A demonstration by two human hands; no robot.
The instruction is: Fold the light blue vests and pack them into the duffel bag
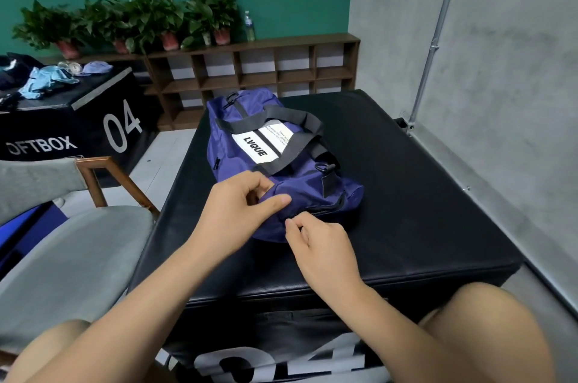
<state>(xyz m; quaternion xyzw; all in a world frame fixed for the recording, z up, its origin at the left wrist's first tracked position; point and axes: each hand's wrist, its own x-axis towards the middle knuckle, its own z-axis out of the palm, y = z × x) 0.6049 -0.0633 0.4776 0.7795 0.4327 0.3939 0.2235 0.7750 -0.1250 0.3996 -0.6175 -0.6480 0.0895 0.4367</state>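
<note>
- The duffel bag (312,188), purple with black strap handles (294,151) and a white label (266,141), lies on the black padded box (406,195). It runs from near the far left corner toward the middle of the near edge.
- The left hand (237,210) grips the fabric at the bag's near end, thumb on top and fingers curled against the cloth.
- The right hand (322,251) has its fingers curled, with thumb and forefinger pinching at the near end of the zip (328,208); the pull itself is hidden under the fingertips.
- The light blue vests (47,82) lie crumpled on a second black box (62,132), well apart at the far left.
- A grey chair (78,251) stands just beside the padded box's left edge.
- Behind, a wooden shelf (250,69) carries potted plants (156,16) and a bottle (248,26).
</note>
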